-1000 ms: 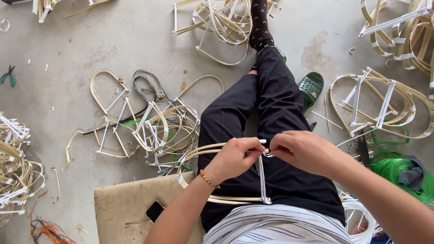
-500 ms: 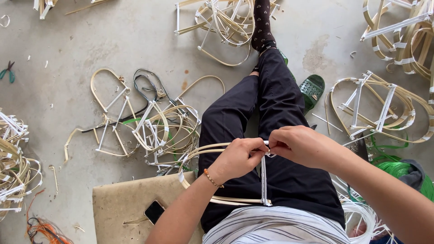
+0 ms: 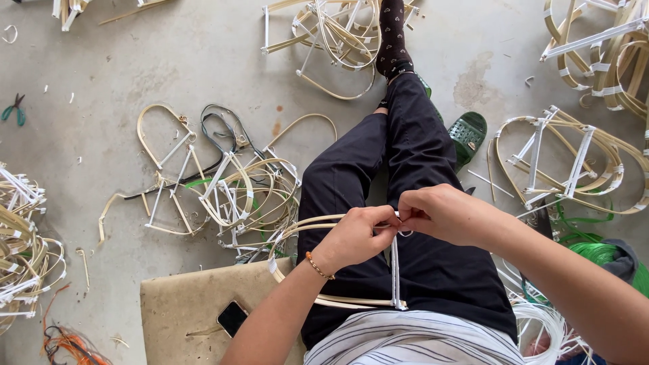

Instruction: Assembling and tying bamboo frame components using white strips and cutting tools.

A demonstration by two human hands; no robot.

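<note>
Left hand (image 3: 358, 233) and right hand (image 3: 443, 213) are pinching, each in a narrow grip, the white crossbar (image 3: 395, 270) atop a bent-cane frame (image 3: 318, 226) over the lap.

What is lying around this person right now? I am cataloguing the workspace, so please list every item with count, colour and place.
bamboo frame: one, pale tan with a white wrapped bar, on the lap, held at its top by both hands
frame piles: several, tan and white, on the floor left, top and right
pliers: one, teal handles, far left floor
phone: one, black, on the cushion
cushion: one, beige, lower left
sandal: one in clear view, green, right of the legs
strap coil: one, green, right edge
orange cord: one bundle, bottom left corner
floor: grey concrete
bracelet: one, orange beads, left wrist
left hand: pinching the frame
right hand: pinching the frame
</note>
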